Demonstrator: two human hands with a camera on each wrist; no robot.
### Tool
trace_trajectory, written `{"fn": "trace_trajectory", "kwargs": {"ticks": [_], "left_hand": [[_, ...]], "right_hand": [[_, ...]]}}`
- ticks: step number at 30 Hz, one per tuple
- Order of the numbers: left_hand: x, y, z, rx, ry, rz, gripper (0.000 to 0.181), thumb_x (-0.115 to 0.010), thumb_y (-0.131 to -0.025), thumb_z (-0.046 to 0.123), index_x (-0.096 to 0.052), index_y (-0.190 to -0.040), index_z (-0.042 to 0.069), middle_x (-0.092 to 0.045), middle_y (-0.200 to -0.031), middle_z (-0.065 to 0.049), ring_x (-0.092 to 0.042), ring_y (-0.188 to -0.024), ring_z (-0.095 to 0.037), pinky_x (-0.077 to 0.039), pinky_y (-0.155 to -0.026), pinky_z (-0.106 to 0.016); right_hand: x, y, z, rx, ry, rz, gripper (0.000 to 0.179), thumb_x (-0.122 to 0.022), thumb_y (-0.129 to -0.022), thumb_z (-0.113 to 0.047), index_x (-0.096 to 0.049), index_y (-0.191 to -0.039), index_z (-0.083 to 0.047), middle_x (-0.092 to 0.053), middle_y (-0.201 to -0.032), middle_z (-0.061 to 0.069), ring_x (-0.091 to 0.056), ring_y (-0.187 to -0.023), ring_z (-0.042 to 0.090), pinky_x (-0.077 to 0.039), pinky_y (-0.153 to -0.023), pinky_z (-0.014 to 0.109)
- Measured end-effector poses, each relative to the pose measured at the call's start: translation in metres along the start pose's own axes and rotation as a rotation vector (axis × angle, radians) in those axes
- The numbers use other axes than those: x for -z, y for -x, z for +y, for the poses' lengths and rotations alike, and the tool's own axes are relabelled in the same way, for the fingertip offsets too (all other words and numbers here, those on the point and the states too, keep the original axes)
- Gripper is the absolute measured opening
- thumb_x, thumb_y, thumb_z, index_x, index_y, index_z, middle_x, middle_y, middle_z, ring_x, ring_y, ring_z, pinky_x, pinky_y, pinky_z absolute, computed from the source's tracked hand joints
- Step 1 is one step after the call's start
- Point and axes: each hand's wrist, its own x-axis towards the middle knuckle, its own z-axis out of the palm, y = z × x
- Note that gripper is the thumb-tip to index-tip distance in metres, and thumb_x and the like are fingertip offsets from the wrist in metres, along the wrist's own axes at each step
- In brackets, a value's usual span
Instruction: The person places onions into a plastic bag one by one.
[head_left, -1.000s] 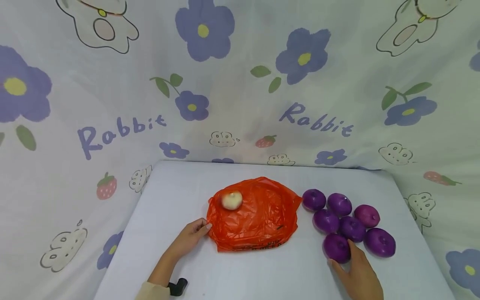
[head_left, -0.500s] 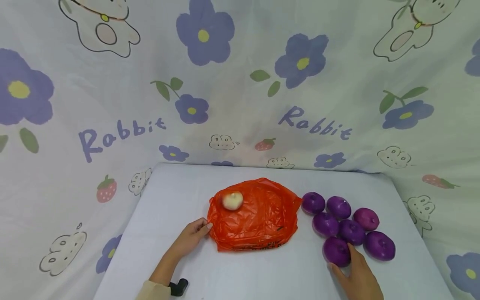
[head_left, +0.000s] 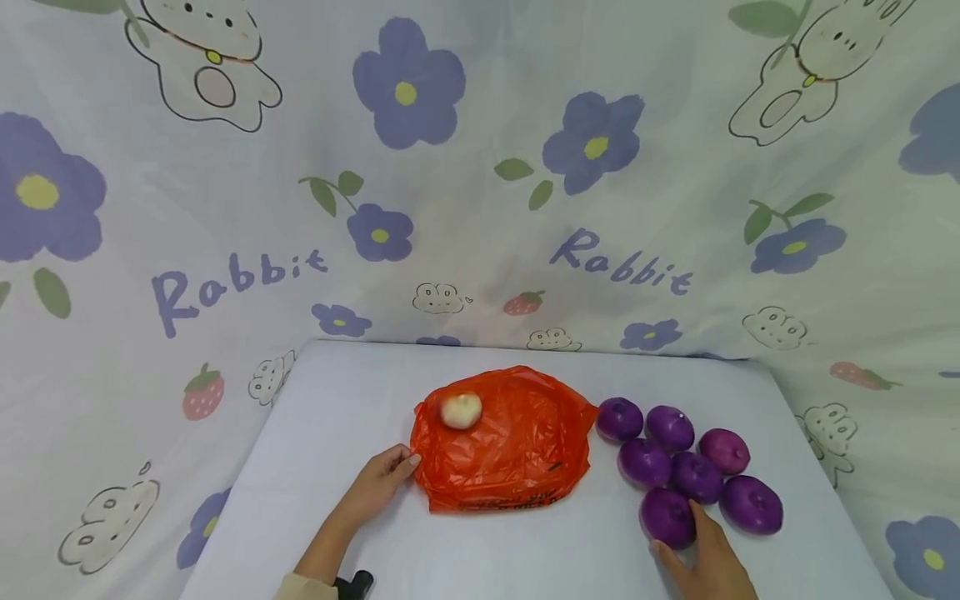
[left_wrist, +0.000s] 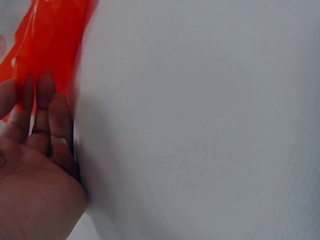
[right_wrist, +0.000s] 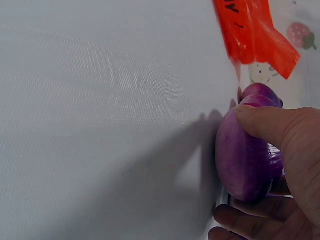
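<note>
My left hand (head_left: 382,482) pinches the left edge of a crinkled red plastic bag (head_left: 517,442), which lies flat with dark print along its near edge. In the left wrist view, the fingertips (left_wrist: 46,82) show against the red film. A pale round onion-like bulb (head_left: 461,410) shows at the bag's upper left. My right hand (head_left: 708,558) holds the nearest purple onion (head_left: 667,518), thumb on one side and fingers on the other. In the right wrist view, the thumb lies on top of this purple onion (right_wrist: 242,155), close over the table.
Several more purple onions (head_left: 696,477) sit clustered beyond and right of the held one, the farthest left close to the bag's right corner. A white table (head_left: 352,375) lies beneath everything. A patterned cloth (head_left: 465,192) hangs behind and at both sides.
The head view has tilted up slightly, so the table sits lower in it. Both hands keep their places, on the bag and on the onion.
</note>
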Motion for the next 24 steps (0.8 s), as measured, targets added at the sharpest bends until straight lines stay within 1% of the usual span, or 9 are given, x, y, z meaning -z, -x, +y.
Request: {"fn": "trace_trajectory", "kwargs": {"ticks": [7, 16, 20, 24], "left_hand": [[0.0006, -0.0010, 0.0004, 0.002, -0.003, 0.003, 0.022, -0.063, -0.106, 0.029, -0.061, -0.098, 0.008, -0.059, -0.085, -0.005, -0.053, -0.083, -0.019, -0.043, -0.073, -0.030], [-0.0012, -0.0016, -0.0009, 0.004, 0.014, -0.007, 0.022, -0.063, -0.106, 0.029, -0.061, -0.099, 0.008, -0.058, -0.086, -0.005, -0.052, -0.082, -0.019, -0.042, -0.071, -0.029], [-0.0016, -0.0022, -0.0014, 0.001, 0.014, -0.009, 0.022, -0.062, -0.107, 0.029, -0.061, -0.099, 0.008, -0.058, -0.086, -0.005, -0.052, -0.082, -0.020, -0.042, -0.071, -0.029], [-0.0004, -0.0022, -0.0025, 0.008, 0.012, 0.006, 0.020, -0.063, -0.106, 0.028, -0.062, -0.098, 0.009, -0.059, -0.085, -0.005, -0.053, -0.082, -0.019, -0.042, -0.072, -0.029]], "right_hand": [[-0.0016, 0.0015, -0.0010, 0.013, 0.016, 0.020, 0.104, -0.071, -0.094, -0.058, -0.028, -0.151, 0.017, -0.042, -0.144, 0.045, -0.047, -0.129, 0.061, -0.045, -0.100, 0.067], [-0.0010, 0.0028, -0.0008, 0.011, 0.015, 0.024, 0.101, -0.072, -0.095, -0.054, -0.027, -0.150, 0.017, -0.041, -0.144, 0.045, -0.046, -0.129, 0.062, -0.046, -0.098, 0.067], [-0.0012, 0.0028, 0.0000, 0.012, 0.017, 0.025, 0.102, -0.072, -0.094, -0.055, -0.027, -0.150, 0.017, -0.040, -0.145, 0.045, -0.046, -0.130, 0.062, -0.046, -0.098, 0.067], [-0.0009, 0.0013, -0.0007, 0.019, 0.012, 0.020, 0.104, -0.071, -0.094, -0.059, -0.028, -0.151, 0.017, -0.039, -0.146, 0.045, -0.045, -0.131, 0.061, -0.044, -0.101, 0.067]]}}
